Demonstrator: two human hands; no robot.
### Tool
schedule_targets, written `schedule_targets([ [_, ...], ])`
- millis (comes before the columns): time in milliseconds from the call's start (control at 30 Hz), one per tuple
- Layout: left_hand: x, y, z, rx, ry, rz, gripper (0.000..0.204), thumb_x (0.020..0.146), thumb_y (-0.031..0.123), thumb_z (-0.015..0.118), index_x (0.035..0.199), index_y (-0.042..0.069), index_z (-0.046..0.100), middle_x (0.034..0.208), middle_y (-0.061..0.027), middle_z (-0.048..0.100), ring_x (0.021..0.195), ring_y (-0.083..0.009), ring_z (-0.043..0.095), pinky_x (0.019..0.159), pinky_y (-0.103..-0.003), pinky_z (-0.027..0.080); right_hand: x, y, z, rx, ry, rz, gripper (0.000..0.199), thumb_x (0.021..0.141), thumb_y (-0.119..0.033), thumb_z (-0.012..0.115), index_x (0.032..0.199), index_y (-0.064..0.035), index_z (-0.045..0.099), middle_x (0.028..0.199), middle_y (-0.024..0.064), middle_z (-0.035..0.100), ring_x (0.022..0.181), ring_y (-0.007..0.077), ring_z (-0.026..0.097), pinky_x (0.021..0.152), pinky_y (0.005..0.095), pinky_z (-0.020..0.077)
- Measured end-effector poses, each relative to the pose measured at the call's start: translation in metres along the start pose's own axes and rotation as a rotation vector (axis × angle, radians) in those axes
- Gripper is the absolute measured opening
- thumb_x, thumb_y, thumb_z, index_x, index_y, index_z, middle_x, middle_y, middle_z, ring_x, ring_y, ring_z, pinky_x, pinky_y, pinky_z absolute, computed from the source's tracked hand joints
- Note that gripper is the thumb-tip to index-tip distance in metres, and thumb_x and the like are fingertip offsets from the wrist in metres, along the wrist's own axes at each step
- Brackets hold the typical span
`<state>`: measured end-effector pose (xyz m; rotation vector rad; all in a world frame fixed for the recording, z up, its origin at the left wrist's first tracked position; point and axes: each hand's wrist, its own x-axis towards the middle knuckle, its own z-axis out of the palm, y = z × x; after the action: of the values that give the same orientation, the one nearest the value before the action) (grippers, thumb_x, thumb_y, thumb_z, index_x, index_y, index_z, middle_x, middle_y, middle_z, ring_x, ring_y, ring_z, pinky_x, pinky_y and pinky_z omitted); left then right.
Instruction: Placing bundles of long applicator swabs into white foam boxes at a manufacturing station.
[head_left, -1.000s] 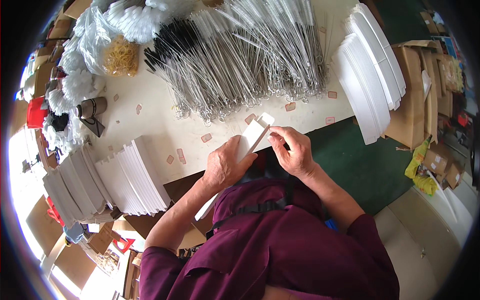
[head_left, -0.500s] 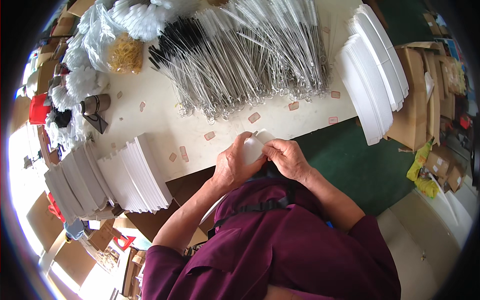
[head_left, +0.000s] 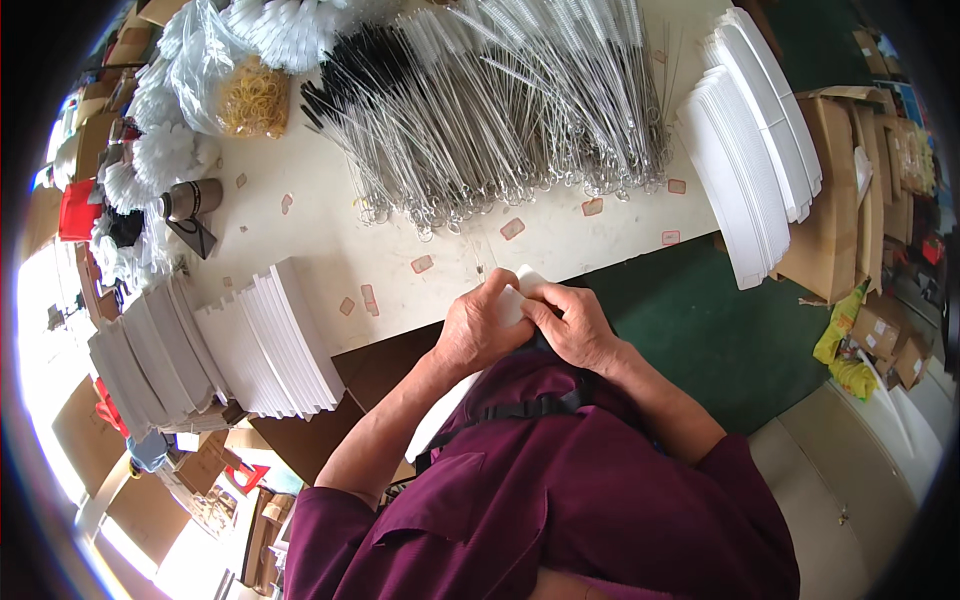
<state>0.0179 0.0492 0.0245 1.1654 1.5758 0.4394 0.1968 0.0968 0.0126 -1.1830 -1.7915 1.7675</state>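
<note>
A: Item one, taken left to right from the cream-coloured worktable (head_left: 330, 250). What stood at its left end?

B: Fanned stacks of flat white card sleeves (head_left: 240, 345), on edge against the table's near-left corner, probably so one could be drawn off at a time. Behind them, toward the table's far-left, a clear plastic bag of yellow rubber bands (head_left: 250, 97), mouth open, contents loose inside. A small brown tape roll (head_left: 195, 197) lay between bag and stacks.

A: Centre of the table?

B: A broad heap of thin wire-handled tube brushes (head_left: 510, 110), loop ends pointing toward the table's near edge, seemingly for easy picking.

A: And the hands?

B: At the table's near edge. Left hand (head_left: 480, 330) and right hand (head_left: 575, 325) were pressed together, fingers closed on one folded white card piece (head_left: 520, 295), pinched between them just above the edge; likely held close to the body for control.

A: Right end?

B: A second curved stack of white card sleeves (head_left: 750, 150) overhanging the table's right end; beyond it, brown cardboard boxes (head_left: 835, 200), contents not discernible.
</note>
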Motion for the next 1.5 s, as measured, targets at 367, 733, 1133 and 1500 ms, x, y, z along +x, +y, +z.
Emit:
schedule_targets([
  [367,-0.005,-0.003,0.011,0.047,0.105,0.029,0.051,0.082,0.024,0.075,0.122,0.009,0.046,0.087,-0.0235,0.071,0.082,-0.0424,0.072,0.07,-0.048,0.059,-0.007,-0.005,0.008,-0.128,0.098,-0.036,0.031,0.097,-0.013,0.065,0.123,0.0037,0.063,0.09,0.0193,0.072,0.081,0.0334,0.072,0.07,0.0359,0.0567],
  [733,-0.009,-0.008,0.022,0.166,0.165,0.077,0.07,0.082,0.027,0.077,0.133,-0.001,0.038,0.079,-0.0251,0.07,0.075,-0.0417,0.072,0.065,-0.049,0.059,-0.004,-0.001,0.012,-0.241,0.188,-0.081,0.02,0.092,-0.019,0.07,0.101,-0.0024,0.076,0.083,0.0157,0.072,0.072,0.0298,0.07,0.065,0.0376,0.0549],
  [1133,-0.013,-0.005,0.026,0.213,0.197,0.069,0.05,0.081,0.026,0.077,0.114,-0.002,0.052,0.09,-0.0246,0.069,0.08,-0.0421,0.071,0.069,-0.05,0.058,-0.005,0.006,0.021,0.273,0.285,0.32,0.015,0.091,-0.011,0.074,0.091,0.0031,0.069,0.081,0.0093,0.074,0.074,0.0093,0.068,0.068,0.0261,0.055],
  [1500,-0.015,-0.015,0.033,0.217,0.238,0.193,0.046,0.078,0.024,0.077,0.11,0.0,0.054,0.094,-0.021,0.067,0.084,-0.0392,0.069,0.07,-0.048,0.058,0.0,0.009,0.012,0.383,0.274,0.454,0.02,0.09,-0.015,0.076,0.085,0.0034,0.07,0.074,0.0044,0.071,0.065,0.0046,0.061,0.058,0.0229,0.0489],
])
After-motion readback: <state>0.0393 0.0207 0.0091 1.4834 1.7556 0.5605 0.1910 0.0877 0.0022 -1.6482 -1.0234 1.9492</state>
